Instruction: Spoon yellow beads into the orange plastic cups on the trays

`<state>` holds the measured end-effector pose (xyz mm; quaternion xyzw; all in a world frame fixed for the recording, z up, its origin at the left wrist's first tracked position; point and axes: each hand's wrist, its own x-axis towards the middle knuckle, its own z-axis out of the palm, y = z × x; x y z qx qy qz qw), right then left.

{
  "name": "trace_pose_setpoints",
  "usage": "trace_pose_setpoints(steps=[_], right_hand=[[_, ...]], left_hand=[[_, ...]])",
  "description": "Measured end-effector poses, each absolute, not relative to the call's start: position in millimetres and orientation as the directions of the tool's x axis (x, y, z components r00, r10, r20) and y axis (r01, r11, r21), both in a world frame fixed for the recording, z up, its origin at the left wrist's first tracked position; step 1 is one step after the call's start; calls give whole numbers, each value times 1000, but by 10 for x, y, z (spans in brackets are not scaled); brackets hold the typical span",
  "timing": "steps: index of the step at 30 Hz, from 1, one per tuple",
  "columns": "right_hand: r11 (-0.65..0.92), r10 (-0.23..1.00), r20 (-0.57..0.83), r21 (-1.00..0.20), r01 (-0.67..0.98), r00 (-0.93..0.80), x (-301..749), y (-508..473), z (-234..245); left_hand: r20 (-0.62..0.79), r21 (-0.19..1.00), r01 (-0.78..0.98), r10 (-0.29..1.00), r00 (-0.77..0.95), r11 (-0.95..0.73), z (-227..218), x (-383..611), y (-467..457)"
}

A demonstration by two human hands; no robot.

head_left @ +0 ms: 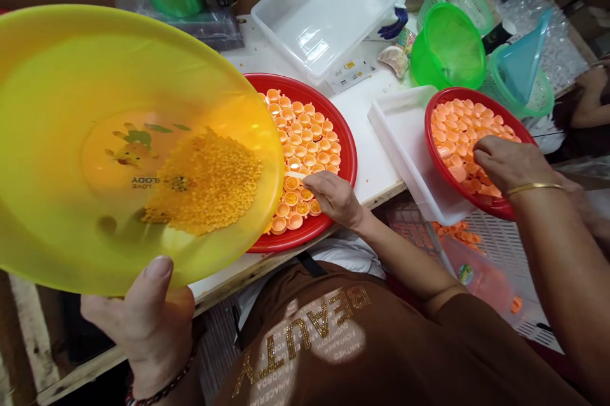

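A "LOVE" basin (71, 75), cropped at frame left, is being gripped by the left hand (140, 320), a half-hidden stick (295, 174) by the right (336, 197).

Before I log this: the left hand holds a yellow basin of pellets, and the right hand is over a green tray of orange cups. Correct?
The tray is red, not green, as the head view shows. The left hand holds the yellow basin of pellets, and the right hand is over the orange cups.
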<state>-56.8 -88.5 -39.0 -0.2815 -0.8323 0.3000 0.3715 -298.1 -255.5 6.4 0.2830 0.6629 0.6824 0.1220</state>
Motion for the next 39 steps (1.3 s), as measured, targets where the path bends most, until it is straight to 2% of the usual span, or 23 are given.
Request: trace_pose_setpoints(steps=[4,7,9,11,14,16,19,23,26,29,32,34,39], right_hand=[[622,752,458,-731,280,-474,-689,-910,-275],[519,821,363,-795,313,-440,-862,-937,-201],[366,877,215,-879,306,-430,-955,-953,-177],[138,913,28,-960,243,-407,-999,-955,-172],[-171,912,-188,-982,77,-366,-964,-917,-183],[-281,902,-257,-959,-21,-348,-890,-871,-192],[-341,903,-293,-934,-109,-315,-741,-804,-203],[-245,953,-223,-966,-85,-206,-546,-753,-234],[-33,983,-49,-995,89,-175,-451,-749,-305],[294,932,214,-917,268,-293,-404,-766,-383],[527,817,387,-803,280,-428,-393,-802,-374],[548,807,409,-788,281,-426,-417,-833,-309],[554,814,423,-770,316,-398,-615,-891,-166]], left_hand=[[248,965,250,567,-785,-76,71,-2950,-2522],[226,969,240,604,-765,-59,109,-2893,-2518],[199,971,238,630,-751,-24,135,-2845,-2517],[165,979,204,646,-746,-15,148,-2808,-2508],[160,981,192,656,-738,-23,153,-2782,-2486],[159,979,203,647,-745,-7,159,-2780,-2469],[127,983,181,610,-782,28,176,-2790,-2448],[177,981,189,599,-781,-43,218,-2812,-2424],[217,972,223,632,-744,-71,282,-2795,-2424],[185,968,249,674,-716,-1,339,-2762,-2456],[192,951,306,677,-710,52,340,-2761,-2493],[171,952,297,685,-708,69,307,-2774,-2495],[178,976,217,646,-742,-19,202,-2748,-2404]])
